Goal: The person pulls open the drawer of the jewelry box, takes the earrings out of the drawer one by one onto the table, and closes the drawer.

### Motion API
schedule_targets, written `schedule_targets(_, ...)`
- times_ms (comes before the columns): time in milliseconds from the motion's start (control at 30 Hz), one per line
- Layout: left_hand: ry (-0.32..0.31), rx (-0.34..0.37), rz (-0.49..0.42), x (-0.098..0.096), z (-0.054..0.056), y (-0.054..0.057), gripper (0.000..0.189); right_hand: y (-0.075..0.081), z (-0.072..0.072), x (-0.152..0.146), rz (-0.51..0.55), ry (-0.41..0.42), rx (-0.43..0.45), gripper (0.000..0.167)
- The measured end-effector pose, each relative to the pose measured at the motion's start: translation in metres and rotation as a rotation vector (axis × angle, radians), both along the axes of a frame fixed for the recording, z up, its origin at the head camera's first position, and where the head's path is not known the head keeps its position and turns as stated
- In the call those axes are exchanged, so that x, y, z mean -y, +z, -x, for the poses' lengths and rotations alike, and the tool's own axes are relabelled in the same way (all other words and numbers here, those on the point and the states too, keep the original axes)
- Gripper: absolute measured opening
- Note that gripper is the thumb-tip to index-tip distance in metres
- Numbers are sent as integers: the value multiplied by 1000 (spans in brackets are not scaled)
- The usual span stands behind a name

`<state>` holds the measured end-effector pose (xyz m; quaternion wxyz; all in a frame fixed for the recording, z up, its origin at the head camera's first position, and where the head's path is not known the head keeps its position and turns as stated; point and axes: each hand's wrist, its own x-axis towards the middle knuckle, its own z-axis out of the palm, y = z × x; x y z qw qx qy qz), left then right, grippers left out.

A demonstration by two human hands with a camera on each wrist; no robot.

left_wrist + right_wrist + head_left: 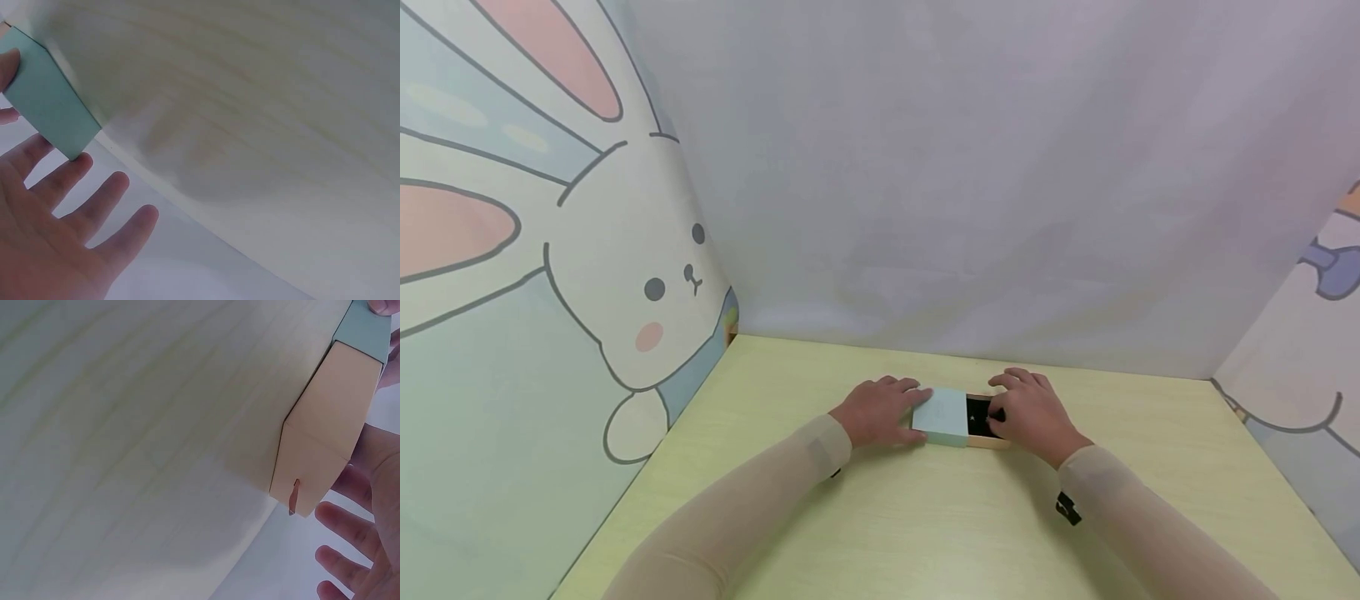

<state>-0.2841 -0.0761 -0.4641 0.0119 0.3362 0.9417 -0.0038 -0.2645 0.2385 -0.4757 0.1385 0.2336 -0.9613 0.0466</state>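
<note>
A small drawer box lies on the table, its pale mint sleeve (942, 415) slid partway off a peach-orange drawer (325, 406). My left hand (880, 412) holds the sleeve by its left end, thumb on the front side and fingers at the back. Inside the drawer shows a black lining (977, 415) with tiny bright specks on it. My right hand (1033, 414) is over the drawer's right end, with thumb and forefinger down at the lining and the other fingers spread. I cannot tell whether those fingertips pinch anything. A short ribbon tab (294, 497) hangs from the drawer's end.
The pale wood-grain table (895, 517) runs back to a plain light curtain (955, 183). Cartoon-printed panels stand at both sides, with a rabbit (640, 250) on the left one. Small black straps (1067, 508) show at the sleeve cuffs.
</note>
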Motion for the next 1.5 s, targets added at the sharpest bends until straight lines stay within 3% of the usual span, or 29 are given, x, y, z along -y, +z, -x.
schedule_targets(1500, 9, -1, 9, -1, 3, -4, 83, 2, -3, -2, -12, 46, -110, 8)
